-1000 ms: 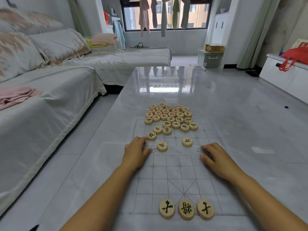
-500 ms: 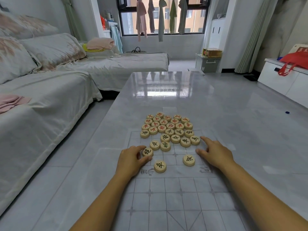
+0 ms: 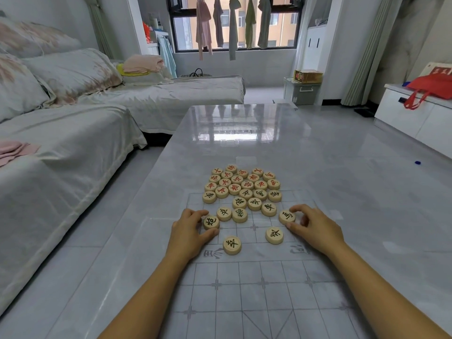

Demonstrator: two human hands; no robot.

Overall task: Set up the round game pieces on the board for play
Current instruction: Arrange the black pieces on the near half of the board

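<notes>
Across a glossy grey table [image 3: 318, 167], a thin gridded board [image 3: 244, 289] lying flat. Both bare forearms stretched over its near half.

Pinching with the left hand [image 3: 188, 232]: index finger curled over the far edge of a black-lettered left piece [image 3: 211, 221], thumb against the near edge. Flat on the board, face up, at the left of the far half.

Pinching likewise with the right hand [image 3: 316, 228]: index finger on the far edge of a black-lettered right piece [image 3: 287, 216], thumb on the near side, other fingers curled behind. Also flat and face up, toward the right of the far half.

Between the hands, two loose pieces apart from the rest: one [image 3: 232, 245] near the left thumb at the edge of the board's middle band, the other [image 3: 274, 235] just beside the right thumb.

Just right of the left piece, a pair [image 3: 239, 215] side by side. Beyond, a tight pile [image 3: 242, 187] straddling the grid's far line, all face up, red lettering at the far side, black lettering nearer.

To the left, a covered sofa [image 3: 73, 143]. At the back, a window [image 3: 232, 25] with clothes [image 3: 203, 28] hanging. To the right, a white cabinet [image 3: 415, 118] under a red bag [image 3: 435, 86]
</notes>
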